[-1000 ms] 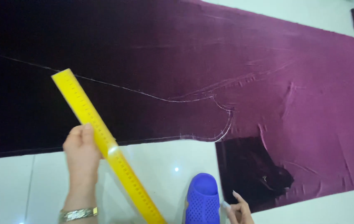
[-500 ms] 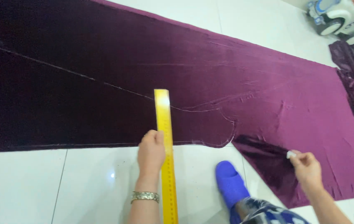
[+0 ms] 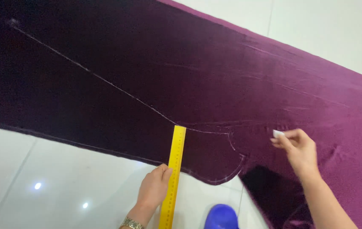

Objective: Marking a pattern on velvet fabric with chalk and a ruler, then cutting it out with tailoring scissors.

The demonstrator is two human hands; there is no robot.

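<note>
Head view: left hand (image 3: 154, 186) steadies yellow ruler (image 3: 173, 174).

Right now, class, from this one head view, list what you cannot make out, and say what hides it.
- Yellow ruler: lower end cut off by the bottom edge; markings too small.
- Blue shoe: mostly cut off by the bottom edge.
- White chalk piece: largely hidden by the right hand.
- Purple fabric: runs past the frame edges.
- Left hand: palm side hidden.
</note>
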